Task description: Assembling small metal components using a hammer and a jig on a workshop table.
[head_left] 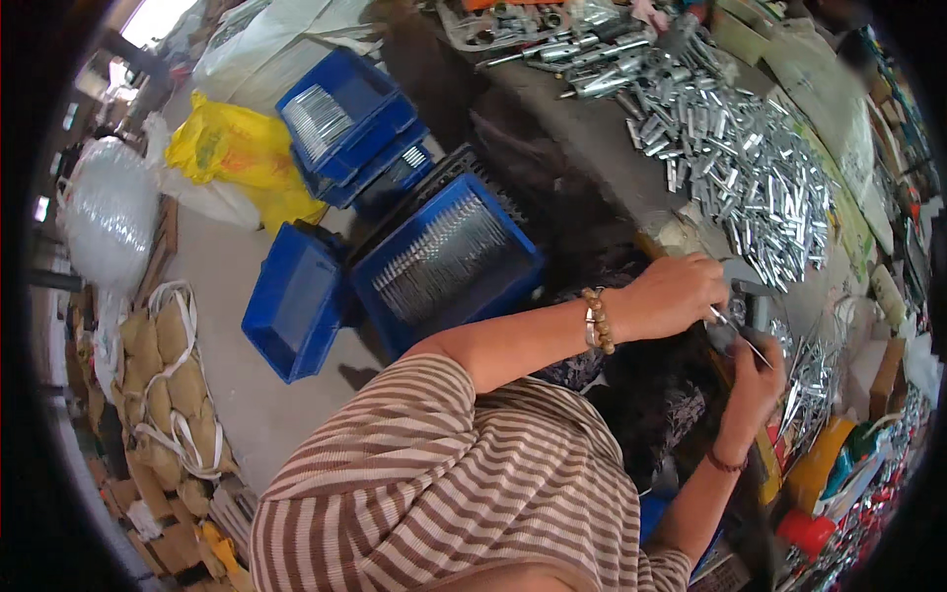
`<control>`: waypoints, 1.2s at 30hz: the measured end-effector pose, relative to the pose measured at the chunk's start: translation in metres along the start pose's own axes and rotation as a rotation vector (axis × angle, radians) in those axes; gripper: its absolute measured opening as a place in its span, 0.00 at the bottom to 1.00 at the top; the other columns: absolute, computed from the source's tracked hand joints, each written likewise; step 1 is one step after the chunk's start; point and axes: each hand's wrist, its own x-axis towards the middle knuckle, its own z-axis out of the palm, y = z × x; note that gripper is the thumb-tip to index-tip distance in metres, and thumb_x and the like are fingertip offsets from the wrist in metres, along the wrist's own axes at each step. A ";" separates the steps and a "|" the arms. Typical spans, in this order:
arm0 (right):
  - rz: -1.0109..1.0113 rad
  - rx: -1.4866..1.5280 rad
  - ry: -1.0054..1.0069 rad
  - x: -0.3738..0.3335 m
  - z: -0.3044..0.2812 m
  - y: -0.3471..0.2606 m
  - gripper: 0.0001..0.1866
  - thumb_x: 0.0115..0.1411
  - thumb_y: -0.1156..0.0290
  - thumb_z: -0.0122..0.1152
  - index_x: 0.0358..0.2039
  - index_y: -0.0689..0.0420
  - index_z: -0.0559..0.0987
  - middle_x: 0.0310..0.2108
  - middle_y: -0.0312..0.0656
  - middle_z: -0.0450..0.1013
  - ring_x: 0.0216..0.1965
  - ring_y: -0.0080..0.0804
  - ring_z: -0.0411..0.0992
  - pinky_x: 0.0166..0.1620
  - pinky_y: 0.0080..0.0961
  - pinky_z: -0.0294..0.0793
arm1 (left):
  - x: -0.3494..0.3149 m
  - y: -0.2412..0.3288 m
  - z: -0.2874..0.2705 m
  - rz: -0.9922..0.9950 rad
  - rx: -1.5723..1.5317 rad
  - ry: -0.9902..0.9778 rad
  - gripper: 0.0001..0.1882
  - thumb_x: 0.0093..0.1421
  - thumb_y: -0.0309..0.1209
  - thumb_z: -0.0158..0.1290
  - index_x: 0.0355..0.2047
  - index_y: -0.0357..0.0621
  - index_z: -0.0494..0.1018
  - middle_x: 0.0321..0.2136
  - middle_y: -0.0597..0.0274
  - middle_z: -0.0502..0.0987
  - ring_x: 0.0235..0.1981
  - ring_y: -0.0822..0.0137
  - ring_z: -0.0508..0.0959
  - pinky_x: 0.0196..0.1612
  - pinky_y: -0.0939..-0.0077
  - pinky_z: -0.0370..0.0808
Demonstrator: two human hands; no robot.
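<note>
My left hand (679, 296), with a beaded bracelet at the wrist, is closed in a pinch on a slim silvery metal rod (723, 318). Close beside it, my right hand (758, 380) is also closed, its fingers round a thin metal piece (760, 353). Whether the two hands hold one rod or two separate pieces cannot be made out. Just beyond my fingers stands a grey metal block-like fixture (758, 308) at the bench edge. A big heap of short silvery metal tubes (735, 168) lies past my hands, and a smaller pile of thin metal pins (819, 370) sits nearer my right hand.
At left, a blue bin (444, 261) holds rows of metal rods. An empty-looking blue bin (296, 301) tilts beside it, and stacked blue bins (345, 109) stand behind. A yellow plastic bag (237, 153) and brown sacks (178, 385) lie farther left. A red spool-like item (807, 533) sits lower right.
</note>
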 end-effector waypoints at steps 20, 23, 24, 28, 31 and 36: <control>-0.206 -0.265 -0.105 -0.010 -0.008 -0.011 0.11 0.55 0.79 0.67 0.40 0.62 0.84 0.34 0.47 0.77 0.36 0.48 0.77 0.39 0.37 0.76 | 0.014 0.006 -0.026 -0.150 0.004 -0.223 0.09 0.57 0.27 0.64 0.37 0.40 0.80 0.34 0.59 0.76 0.38 0.56 0.77 0.42 0.66 0.74; -0.320 -0.384 -0.009 -0.011 -0.002 -0.005 0.09 0.55 0.77 0.68 0.37 0.61 0.83 0.34 0.45 0.76 0.36 0.51 0.77 0.39 0.40 0.76 | 0.015 0.009 -0.024 -0.215 -0.033 -0.220 0.08 0.57 0.26 0.64 0.37 0.40 0.81 0.34 0.59 0.75 0.37 0.59 0.77 0.40 0.68 0.73; -0.378 -0.459 0.018 -0.012 -0.001 -0.005 0.07 0.54 0.76 0.68 0.35 0.59 0.82 0.33 0.44 0.74 0.36 0.50 0.77 0.38 0.42 0.76 | 0.016 0.009 -0.023 -0.185 -0.001 -0.217 0.08 0.57 0.25 0.64 0.37 0.40 0.81 0.33 0.59 0.75 0.35 0.60 0.77 0.39 0.69 0.73; -0.530 -0.608 0.094 -0.010 0.005 -0.009 0.05 0.51 0.76 0.69 0.29 0.55 0.80 0.31 0.42 0.71 0.37 0.46 0.76 0.39 0.43 0.75 | 0.019 0.008 -0.021 -0.194 0.012 -0.231 0.09 0.57 0.25 0.64 0.38 0.40 0.81 0.33 0.61 0.74 0.34 0.63 0.76 0.37 0.71 0.72; -0.594 -0.625 0.101 -0.007 0.004 -0.008 0.06 0.49 0.76 0.70 0.29 0.54 0.81 0.32 0.40 0.71 0.39 0.44 0.75 0.41 0.41 0.73 | 0.018 0.004 -0.023 -0.229 -0.051 -0.258 0.09 0.57 0.26 0.65 0.38 0.40 0.82 0.33 0.62 0.74 0.34 0.65 0.75 0.36 0.72 0.71; -0.559 -0.521 0.072 -0.003 0.003 -0.003 0.06 0.49 0.75 0.71 0.28 0.55 0.80 0.31 0.40 0.71 0.39 0.45 0.74 0.42 0.41 0.72 | 0.015 0.005 -0.021 -0.246 -0.072 -0.242 0.08 0.57 0.25 0.65 0.38 0.41 0.83 0.34 0.64 0.75 0.35 0.67 0.75 0.37 0.74 0.71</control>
